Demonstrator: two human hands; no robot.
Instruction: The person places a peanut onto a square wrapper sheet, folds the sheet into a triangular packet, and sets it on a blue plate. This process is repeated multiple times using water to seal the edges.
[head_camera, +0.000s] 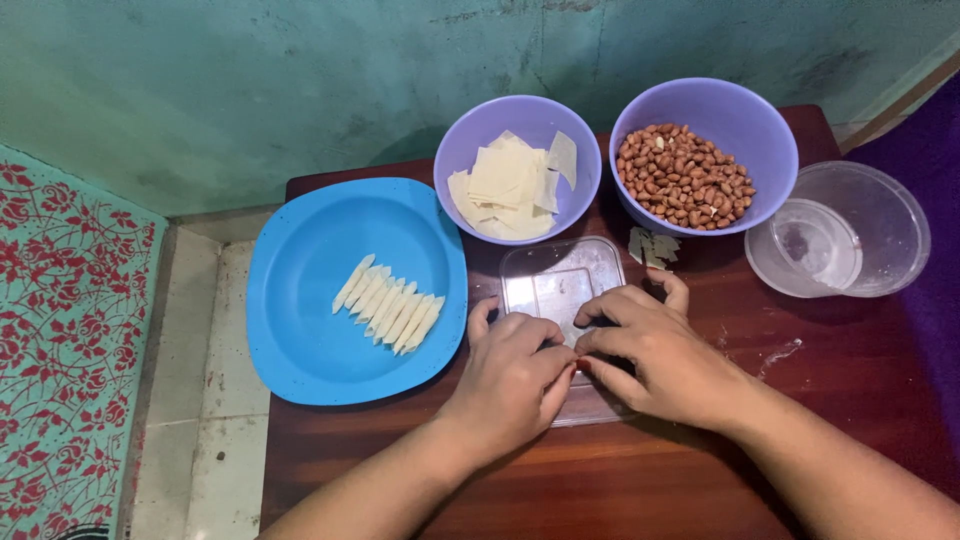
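Note:
My left hand (515, 378) and my right hand (650, 352) meet over a clear plastic lid (558, 277) lying flat on the dark wooden table (860, 380). Their fingertips pinch together around something small and pale that is mostly hidden between them. To the left, a blue plate (300, 330) carries a row of several thin rolled pastry sticks (388, 303). Behind the hands, a purple bowl (470, 135) holds pale square pastry sheets (510, 185), and a second purple bowl (740, 115) holds peanuts (685, 176).
A clear plastic container (885, 225) with a little liquid stands at the right. A few pastry scraps (652, 246) lie beside the peanut bowl. White smears (782, 352) mark the table. A tiled floor (205, 400) and a patterned mat (65, 330) lie to the left.

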